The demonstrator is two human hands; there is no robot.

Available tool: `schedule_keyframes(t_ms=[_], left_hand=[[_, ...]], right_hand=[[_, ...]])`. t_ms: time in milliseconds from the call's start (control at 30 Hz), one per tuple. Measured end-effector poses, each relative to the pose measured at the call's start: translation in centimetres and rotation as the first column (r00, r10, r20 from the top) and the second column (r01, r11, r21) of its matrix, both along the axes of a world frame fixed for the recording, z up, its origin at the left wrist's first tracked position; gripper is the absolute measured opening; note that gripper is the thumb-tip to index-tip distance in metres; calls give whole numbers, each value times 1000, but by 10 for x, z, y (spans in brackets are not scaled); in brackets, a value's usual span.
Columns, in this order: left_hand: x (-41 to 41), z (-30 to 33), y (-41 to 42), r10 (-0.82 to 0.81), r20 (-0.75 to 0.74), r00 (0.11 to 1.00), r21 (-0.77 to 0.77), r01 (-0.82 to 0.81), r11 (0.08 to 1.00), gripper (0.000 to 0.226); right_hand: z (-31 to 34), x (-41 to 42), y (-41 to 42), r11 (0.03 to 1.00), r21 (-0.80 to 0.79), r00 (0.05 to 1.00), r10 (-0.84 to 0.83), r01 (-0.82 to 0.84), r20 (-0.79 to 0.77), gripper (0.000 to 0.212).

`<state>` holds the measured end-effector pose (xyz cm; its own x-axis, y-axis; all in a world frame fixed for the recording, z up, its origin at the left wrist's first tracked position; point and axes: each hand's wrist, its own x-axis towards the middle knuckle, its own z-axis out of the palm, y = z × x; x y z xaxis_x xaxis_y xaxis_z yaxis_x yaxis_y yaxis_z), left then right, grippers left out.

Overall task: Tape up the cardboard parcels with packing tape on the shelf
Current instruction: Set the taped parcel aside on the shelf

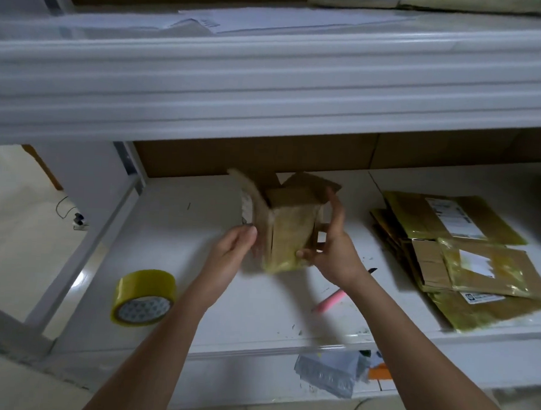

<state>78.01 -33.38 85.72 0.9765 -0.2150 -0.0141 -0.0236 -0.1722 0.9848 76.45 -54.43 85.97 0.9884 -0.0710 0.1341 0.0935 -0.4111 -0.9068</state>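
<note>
Gripping 1 open cardboard parcel point(288, 234): right hand point(331, 255); left hand point(234, 250) flat vs. its flap. Shelf point(199, 232): 1 tape roll point(145, 297), 1 pink cutter point(330, 299).

The upper shelf edge point(269, 88) is hanging low over the white shelf point(199, 232), narrowing the way in from above. The box point(288, 234) is blocking the middle, the tape roll point(143, 297) the front left, and the flat parcels point(454, 258) the right. Bare board is lying between roll and box.
</note>
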Motion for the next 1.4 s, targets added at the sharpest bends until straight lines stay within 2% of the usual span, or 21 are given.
schedule_keyframes(t_ms=[67,100,167,233,267,367,467,600,800,1000,1167,1267,1400], left_hand=[[2,-6,7,-57,-32,998,110,60,992,33],[1,-7,9,-76,-51,996,168,84,982,30],[2,-12,15,-102,-76,992,288,120,950,44],[4,-18,19,-137,-63,989,505,150,850,60],[5,-21,20,-152,-54,987,602,153,783,63],[4,-23,23,-139,-62,988,735,139,663,63],[6,-20,24,-148,-33,988,758,122,641,64],[15,-21,21,-174,-17,985,773,123,623,63],[28,-18,-22,-286,52,957,734,157,661,63],[14,-2,-107,-468,160,869,647,266,714,57],[-3,12,-193,-550,221,805,664,289,690,55],[-15,18,-255,-554,245,796,667,276,692,54],[-30,11,-346,-545,243,802,691,251,678,50]], right_hand=[[-6,-1,5,993,-113,998,-25,31,55,105],[-10,-1,7,987,-152,996,-34,46,79,94],[-15,-1,8,978,-191,993,-70,88,98,68],[-20,-3,10,966,-213,986,-121,143,113,52],[-23,-5,13,962,-218,983,-139,162,117,51],[-27,-9,20,962,-198,979,-164,186,124,57],[-26,-6,20,951,-203,967,-204,233,156,52],[-12,-11,17,945,-129,940,-270,300,207,52],[25,-32,-25,885,-145,852,-365,443,376,49],[44,-69,-113,770,-148,730,-498,621,468,53],[49,-100,-196,729,-57,660,-582,683,475,56],[44,-115,-253,733,-37,653,-581,679,485,55],[35,-143,-338,759,-79,701,-550,646,453,52]])
